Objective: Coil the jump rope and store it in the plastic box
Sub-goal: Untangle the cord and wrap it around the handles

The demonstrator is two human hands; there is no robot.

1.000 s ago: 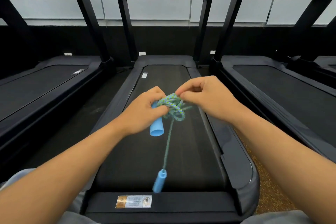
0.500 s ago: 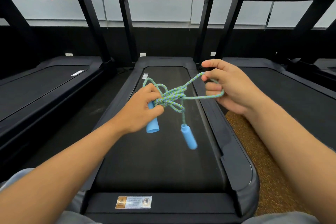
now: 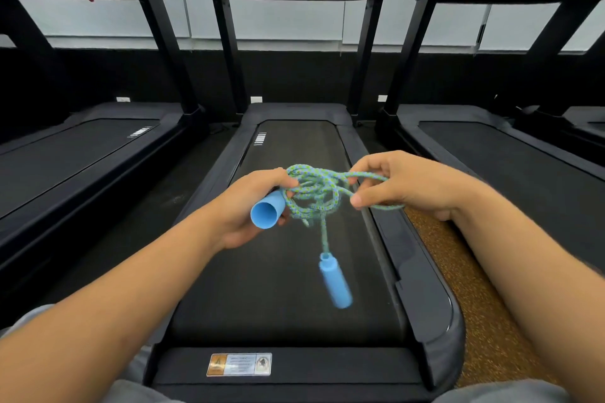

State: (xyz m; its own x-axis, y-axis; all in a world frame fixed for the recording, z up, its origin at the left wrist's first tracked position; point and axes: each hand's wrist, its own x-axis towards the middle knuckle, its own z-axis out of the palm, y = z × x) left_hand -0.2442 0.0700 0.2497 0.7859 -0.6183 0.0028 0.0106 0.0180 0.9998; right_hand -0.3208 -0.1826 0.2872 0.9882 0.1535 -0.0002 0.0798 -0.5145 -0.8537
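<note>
The jump rope has a green-and-blue braided cord (image 3: 314,193) bunched into loose coils between my hands. My left hand (image 3: 252,206) grips one blue handle (image 3: 266,213), its open end facing me, with the coils pressed against it. My right hand (image 3: 402,186) pinches a loop of the cord at the right side of the bunch. The second blue handle (image 3: 335,281) dangles below on a short length of cord, blurred. No plastic box is in view.
I sit at the rear end of a black treadmill (image 3: 294,366), its belt (image 3: 281,271) under my hands. Two more treadmills (image 3: 82,147) (image 3: 510,154) flank it. A speckled brown floor strip (image 3: 458,271) runs on the right. Uprights and consoles stand ahead.
My right hand came back in toward the bunch with its loop. The left hand tilted its handle's open end toward me. The dangling handle dropped lower and swings.
</note>
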